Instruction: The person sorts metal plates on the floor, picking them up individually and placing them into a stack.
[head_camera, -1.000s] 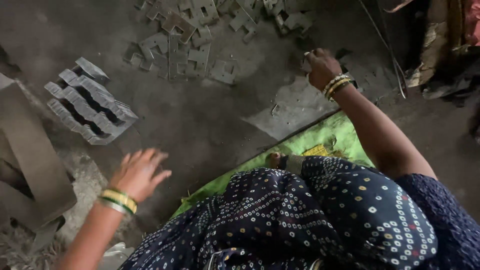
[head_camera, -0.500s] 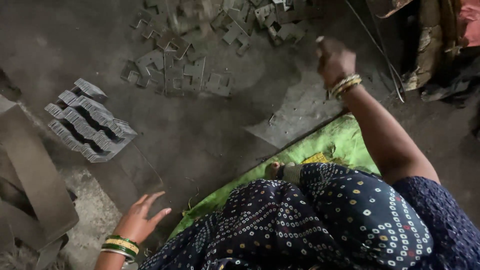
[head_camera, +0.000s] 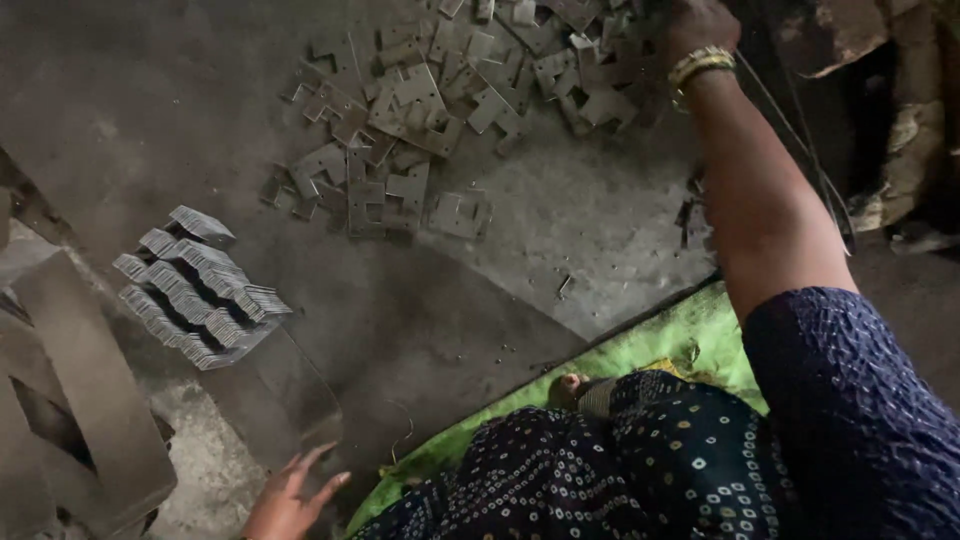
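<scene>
Grey concrete floor strewn with thin, stiff, sharp-edged metal plates (head_camera: 420, 110), best pinched by flat faces; right hand (head_camera: 700, 25) reaching into them, grip unclear; left hand (head_camera: 285, 500) spread, empty.

The right hand (head_camera: 700, 25) runs off the top edge, so its fingers and anything they grip cannot be seen. The left hand (head_camera: 290, 495) is cut by the bottom edge; only the fingers (head_camera: 318, 458) show. The scattered plates (head_camera: 450, 90) continue past the top edge. The clutter (head_camera: 890, 150) at right is too dark to identify.
</scene>
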